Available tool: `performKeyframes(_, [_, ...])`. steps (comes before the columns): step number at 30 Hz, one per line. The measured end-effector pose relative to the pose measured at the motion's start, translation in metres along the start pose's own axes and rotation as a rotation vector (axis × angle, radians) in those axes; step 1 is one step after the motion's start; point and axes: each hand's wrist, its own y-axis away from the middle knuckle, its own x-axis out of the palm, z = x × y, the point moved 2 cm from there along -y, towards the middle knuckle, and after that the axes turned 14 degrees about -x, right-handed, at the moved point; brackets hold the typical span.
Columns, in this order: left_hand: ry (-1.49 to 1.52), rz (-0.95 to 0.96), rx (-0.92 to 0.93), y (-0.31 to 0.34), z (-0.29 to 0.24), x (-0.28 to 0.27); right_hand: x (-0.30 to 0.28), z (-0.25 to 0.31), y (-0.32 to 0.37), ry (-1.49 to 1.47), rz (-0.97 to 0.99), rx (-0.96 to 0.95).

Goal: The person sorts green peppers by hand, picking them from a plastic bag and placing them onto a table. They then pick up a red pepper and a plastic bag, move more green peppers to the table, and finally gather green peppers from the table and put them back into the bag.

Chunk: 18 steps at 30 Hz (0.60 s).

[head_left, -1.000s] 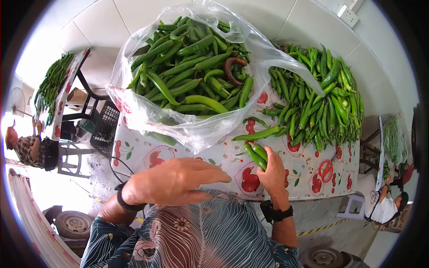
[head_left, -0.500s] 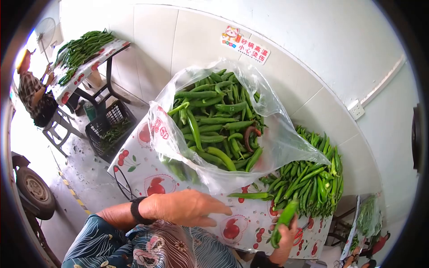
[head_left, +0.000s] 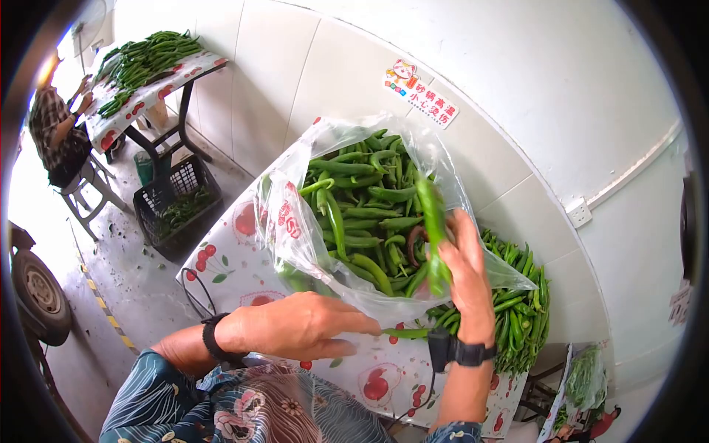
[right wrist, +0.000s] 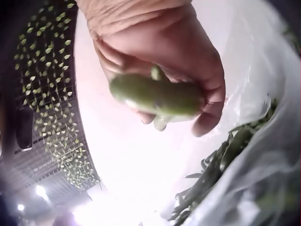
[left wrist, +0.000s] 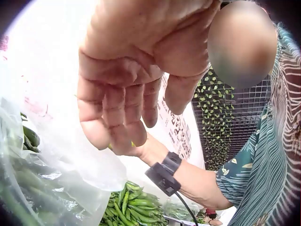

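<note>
In the head view my right hand point(head_left: 467, 269) is over the right side of the open plastic bag point(head_left: 295, 229), gripping green peppers point(head_left: 430, 221) held upright. The right wrist view shows the peppers point(right wrist: 157, 96) between thumb and fingers of my right hand point(right wrist: 160, 47). Inside the bag lies a heap of green peppers point(head_left: 362, 221) with one dark red, curled pepper among them. My left hand point(head_left: 306, 325) hovers in front of the bag with nothing in it; in the left wrist view the fingers of that hand point(left wrist: 136, 66) hang relaxed.
A second heap of peppers point(head_left: 517, 325) lies right of the bag on the patterned tablecloth point(head_left: 347, 369). One pepper point(head_left: 406, 334) lies in front of the bag. A black crate point(head_left: 177, 207) stands on the floor, near a table point(head_left: 166, 81) where a person sits. A tiled wall rises behind.
My right hand has carried the peppers up from the table's front right to above the bag's right side. My left hand has barely moved. The head view has swung up and to the right.
</note>
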Motion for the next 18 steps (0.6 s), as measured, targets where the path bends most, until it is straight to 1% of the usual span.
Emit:
performKeyframes(3, [0.001, -0.022, 0.012, 0.0, 0.002, 0.001, 0.013, 0.001, -0.012, 0.121, 0.034, -0.04])
performKeyframes(4, [0.012, -0.028, 0.018, 0.0, 0.004, 0.001, 0.006, -0.005, -0.007, 0.156, 0.062, -0.114])
performKeyframes(7, [0.035, 0.101, -0.063, 0.002, 0.009, 0.009, -0.014, 0.015, 0.013, 0.018, 0.048, 0.015])
performKeyframes(9, [0.047, 0.118, 0.002, 0.0, 0.016, 0.022, -0.035, 0.021, 0.035, -0.003, -0.039, -0.004])
performKeyframes(10, [0.052, 0.13, 0.033, -0.001, 0.018, 0.029, -0.048, 0.021, 0.048, 0.021, -0.113, 0.001])
performKeyframes(13, [0.075, 0.273, 0.004, -0.006, 0.017, 0.049, -0.087, 0.013, 0.091, 0.041, -0.33, 0.004])
performKeyframes(15, [0.069, 0.396, -0.042, -0.009, 0.023, 0.066, -0.108, -0.001, 0.121, 0.185, -0.46, 0.121])
performKeyframes(16, [0.066, 0.461, -0.056, -0.013, 0.026, 0.076, -0.111, -0.01, 0.133, 0.266, -0.429, 0.172])
performKeyframes(18, [0.051, 0.502, -0.091, -0.019, 0.035, 0.089, -0.116, -0.031, 0.148, 0.381, -0.374, 0.285])
